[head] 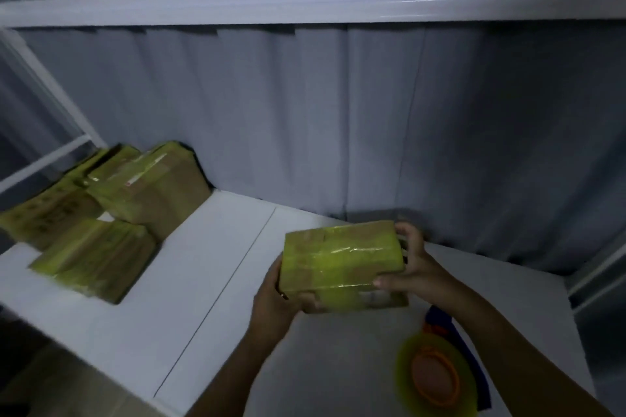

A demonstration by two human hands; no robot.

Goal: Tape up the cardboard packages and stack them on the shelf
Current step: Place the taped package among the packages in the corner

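A small cardboard package point(342, 260) wrapped in yellow-green tape is held above the white shelf board point(203, 281). My left hand point(274, 294) grips its left end from below. My right hand point(411, 267) grips its right end, thumb on the near edge and fingers round the far corner. Several taped packages point(111, 210) lie stacked at the shelf's back left corner. A roll of yellow-green tape point(437, 372) with an orange core hangs round my right forearm.
A white shelf rail point(305, 3) crosses overhead. Grey corrugated wall panels point(338, 118) stand behind the shelf. A white frame post point(47, 91) slants at the left. Bare white board lies between the stack and my hands.
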